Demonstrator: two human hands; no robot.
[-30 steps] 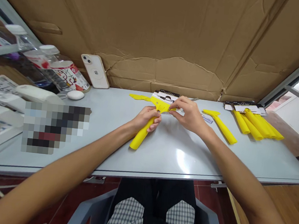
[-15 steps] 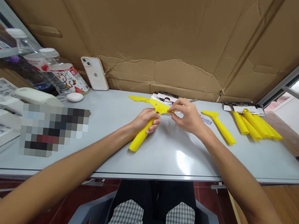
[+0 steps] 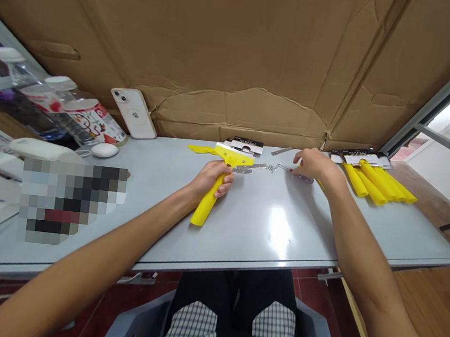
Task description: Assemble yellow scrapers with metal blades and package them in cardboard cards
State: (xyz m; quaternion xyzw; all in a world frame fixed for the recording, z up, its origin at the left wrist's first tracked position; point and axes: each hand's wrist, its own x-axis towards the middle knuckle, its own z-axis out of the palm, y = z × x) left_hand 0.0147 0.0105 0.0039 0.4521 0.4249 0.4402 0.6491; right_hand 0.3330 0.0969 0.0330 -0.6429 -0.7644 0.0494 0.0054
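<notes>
The fingers of your left hand [image 3: 212, 178] are wrapped around the handle of a yellow scraper [image 3: 206, 205], which slants over the middle of the counter [image 3: 237, 239], its head toward the back edge and its handle end toward the front edge. The fingers of your right hand [image 3: 320, 167] are bent down at a screwdriver [image 3: 306, 180] with a clear handle, nearer the back edge; you cannot tell here whether they pinch it or only touch it. Between your hands sit a small pile of screws [image 3: 271, 168] and some thin metal strips [image 3: 255, 167], the strips just beside the scraper's head. Another metal strip [image 3: 282, 151] lies farther back, and a black-and-white card [image 3: 247, 144] lies behind the scraper's head, near the back edge. A flat yellow piece [image 3: 200, 149] points toward the left end. Past your right hand, a bunch of yellow handles [image 3: 384, 185] lies toward the back right corner. Toward the back left corner, a phone [image 3: 134, 114] leans against the cardboard [image 3: 238, 46], near a white mouse [image 3: 104, 150].
</notes>
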